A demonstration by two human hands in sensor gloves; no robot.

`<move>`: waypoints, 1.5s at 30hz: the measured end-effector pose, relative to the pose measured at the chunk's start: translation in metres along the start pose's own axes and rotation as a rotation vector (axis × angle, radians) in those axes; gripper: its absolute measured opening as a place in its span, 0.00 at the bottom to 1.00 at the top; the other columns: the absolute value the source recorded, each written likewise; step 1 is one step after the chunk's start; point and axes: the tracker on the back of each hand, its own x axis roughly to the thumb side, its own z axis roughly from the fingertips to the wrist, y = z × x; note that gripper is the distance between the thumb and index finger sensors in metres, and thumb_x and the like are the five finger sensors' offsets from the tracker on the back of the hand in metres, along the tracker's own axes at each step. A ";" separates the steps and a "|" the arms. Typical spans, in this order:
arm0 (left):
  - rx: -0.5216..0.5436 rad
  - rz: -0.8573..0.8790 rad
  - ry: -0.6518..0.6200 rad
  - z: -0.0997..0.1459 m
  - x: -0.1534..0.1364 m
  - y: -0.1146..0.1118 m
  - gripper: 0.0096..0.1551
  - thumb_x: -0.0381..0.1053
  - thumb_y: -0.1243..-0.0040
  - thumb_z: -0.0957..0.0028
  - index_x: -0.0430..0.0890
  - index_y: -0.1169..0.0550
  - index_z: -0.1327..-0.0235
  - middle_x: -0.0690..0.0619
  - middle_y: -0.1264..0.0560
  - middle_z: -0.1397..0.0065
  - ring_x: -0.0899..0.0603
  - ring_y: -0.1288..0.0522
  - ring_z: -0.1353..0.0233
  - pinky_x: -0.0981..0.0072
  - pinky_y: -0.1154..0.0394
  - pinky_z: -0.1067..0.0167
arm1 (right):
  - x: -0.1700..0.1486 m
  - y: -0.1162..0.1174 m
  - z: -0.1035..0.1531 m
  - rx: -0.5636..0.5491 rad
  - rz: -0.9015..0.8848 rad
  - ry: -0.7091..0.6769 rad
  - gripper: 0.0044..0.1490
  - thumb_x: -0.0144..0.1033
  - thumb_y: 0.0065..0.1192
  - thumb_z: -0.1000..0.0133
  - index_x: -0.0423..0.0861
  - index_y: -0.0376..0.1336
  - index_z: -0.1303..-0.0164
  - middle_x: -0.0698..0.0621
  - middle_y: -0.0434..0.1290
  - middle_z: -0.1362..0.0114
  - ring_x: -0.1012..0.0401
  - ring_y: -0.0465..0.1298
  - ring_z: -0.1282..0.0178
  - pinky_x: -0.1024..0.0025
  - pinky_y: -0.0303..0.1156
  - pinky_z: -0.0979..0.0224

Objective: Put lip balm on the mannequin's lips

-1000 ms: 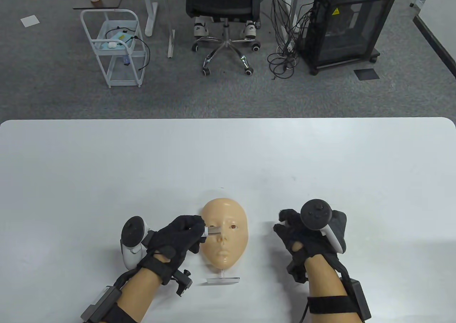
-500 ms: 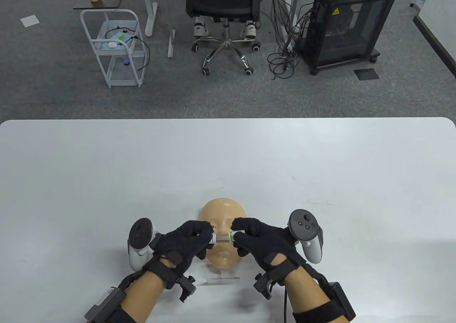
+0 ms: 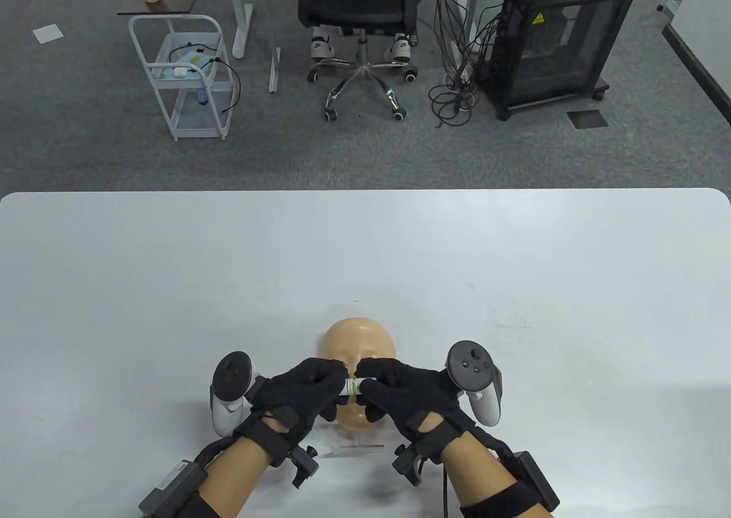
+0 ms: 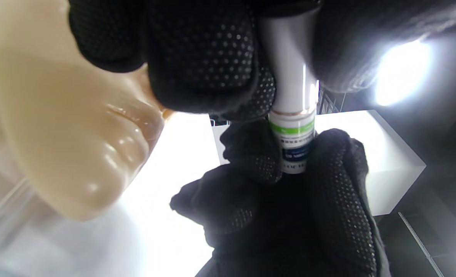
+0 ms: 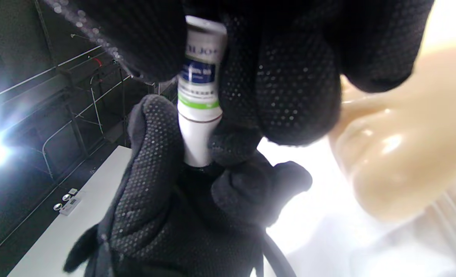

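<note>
A white lip balm tube (image 3: 354,385) with a green band lies level between my two hands, just above the mannequin face (image 3: 357,344). My left hand (image 3: 337,384) pinches its plain white end. My right hand (image 3: 370,384) pinches the labelled end. In the left wrist view my left fingers (image 4: 201,57) grip the white part of the tube (image 4: 291,92), and the right hand (image 4: 320,184) holds the label end. In the right wrist view the tube (image 5: 201,104) runs from my right fingers (image 5: 289,77) down to the left hand (image 5: 155,192). The hands hide the mannequin's nose and mouth in the table view.
The face stands on a thin rod with a clear flat base (image 3: 357,448) near the table's front edge. The white table (image 3: 365,244) stretches away behind it. Beyond the table an office chair (image 3: 362,4), a white cart (image 3: 183,78) and a black cabinet (image 3: 554,44) stand on the floor.
My right hand has moved left from the table's right side and gripped the tube's labelled end. Both hands have since closed in, so less of the tube shows between them.
</note>
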 end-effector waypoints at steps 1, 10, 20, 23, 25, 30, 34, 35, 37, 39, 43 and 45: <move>0.008 -0.012 0.009 0.000 0.001 -0.001 0.26 0.59 0.28 0.42 0.43 0.21 0.41 0.42 0.13 0.45 0.46 0.13 0.63 0.41 0.21 0.46 | 0.000 0.001 0.000 -0.007 0.008 0.005 0.36 0.49 0.76 0.45 0.40 0.68 0.33 0.45 0.86 0.42 0.53 0.89 0.56 0.51 0.83 0.43; -0.009 -0.065 -0.026 -0.001 -0.002 -0.005 0.28 0.61 0.29 0.39 0.43 0.23 0.38 0.44 0.16 0.41 0.40 0.14 0.53 0.37 0.26 0.42 | -0.002 0.002 0.000 -0.053 0.014 -0.011 0.37 0.50 0.76 0.45 0.43 0.67 0.32 0.46 0.84 0.44 0.54 0.86 0.57 0.50 0.80 0.42; 0.255 -0.819 -0.106 0.010 0.029 0.036 0.41 0.71 0.34 0.40 0.44 0.30 0.27 0.35 0.36 0.21 0.22 0.37 0.25 0.27 0.41 0.34 | 0.028 -0.075 0.025 -0.355 0.523 -0.001 0.34 0.53 0.78 0.45 0.47 0.70 0.35 0.47 0.83 0.53 0.54 0.82 0.62 0.48 0.76 0.43; 0.243 -1.144 -0.004 0.007 0.025 0.045 0.48 0.78 0.39 0.41 0.48 0.37 0.21 0.37 0.42 0.16 0.21 0.46 0.19 0.26 0.44 0.31 | 0.034 -0.098 0.035 -0.471 0.708 0.094 0.33 0.53 0.79 0.46 0.47 0.71 0.36 0.47 0.83 0.54 0.54 0.81 0.63 0.47 0.76 0.43; 0.207 -1.072 0.075 0.003 0.016 0.054 0.50 0.77 0.38 0.40 0.47 0.39 0.20 0.37 0.45 0.15 0.20 0.49 0.19 0.25 0.47 0.31 | 0.033 -0.107 0.037 -0.506 0.858 0.208 0.33 0.52 0.80 0.46 0.47 0.71 0.36 0.46 0.83 0.53 0.53 0.81 0.62 0.47 0.76 0.42; 0.185 -1.162 0.169 0.001 0.007 0.070 0.51 0.79 0.41 0.40 0.49 0.41 0.18 0.38 0.45 0.14 0.19 0.50 0.18 0.24 0.49 0.31 | 0.012 -0.118 0.030 -0.461 0.942 0.382 0.32 0.49 0.83 0.48 0.50 0.73 0.36 0.45 0.81 0.49 0.52 0.80 0.57 0.45 0.73 0.38; 0.178 -1.150 0.220 0.000 -0.001 0.079 0.52 0.80 0.41 0.41 0.50 0.42 0.17 0.38 0.47 0.14 0.21 0.53 0.18 0.24 0.52 0.31 | -0.004 -0.125 0.025 -0.434 0.924 0.468 0.31 0.48 0.84 0.48 0.50 0.73 0.36 0.44 0.80 0.48 0.51 0.80 0.56 0.44 0.72 0.38; 0.170 -1.150 0.227 0.000 -0.002 0.080 0.52 0.80 0.41 0.41 0.50 0.43 0.17 0.38 0.47 0.14 0.21 0.54 0.17 0.24 0.53 0.31 | -0.005 -0.125 0.024 -0.434 0.925 0.479 0.32 0.47 0.84 0.48 0.50 0.73 0.36 0.44 0.80 0.47 0.51 0.79 0.56 0.44 0.72 0.37; 0.155 -1.159 0.238 -0.001 -0.004 0.079 0.53 0.81 0.42 0.41 0.50 0.44 0.17 0.38 0.48 0.13 0.21 0.54 0.17 0.24 0.53 0.31 | -0.009 -0.124 0.022 -0.428 0.937 0.491 0.32 0.47 0.84 0.48 0.51 0.72 0.35 0.44 0.80 0.47 0.51 0.79 0.55 0.44 0.72 0.37; 0.161 -1.150 0.244 -0.001 -0.007 0.079 0.53 0.81 0.43 0.41 0.50 0.43 0.17 0.37 0.47 0.14 0.21 0.54 0.18 0.24 0.53 0.31 | -0.011 -0.124 0.021 -0.419 0.930 0.498 0.32 0.47 0.84 0.48 0.50 0.72 0.35 0.44 0.80 0.46 0.51 0.79 0.55 0.44 0.72 0.37; 0.155 -1.145 0.255 -0.001 -0.009 0.080 0.53 0.81 0.43 0.41 0.50 0.44 0.17 0.38 0.48 0.13 0.21 0.54 0.17 0.24 0.53 0.31 | -0.016 -0.124 0.019 -0.404 0.932 0.516 0.33 0.47 0.84 0.48 0.50 0.72 0.34 0.44 0.80 0.45 0.51 0.79 0.54 0.43 0.72 0.36; 0.157 -1.146 0.250 -0.002 -0.010 0.080 0.53 0.81 0.43 0.41 0.50 0.44 0.17 0.38 0.48 0.14 0.21 0.54 0.17 0.24 0.53 0.31 | -0.019 -0.124 0.018 -0.394 0.932 0.528 0.33 0.47 0.84 0.48 0.50 0.72 0.34 0.45 0.80 0.44 0.50 0.79 0.53 0.43 0.72 0.36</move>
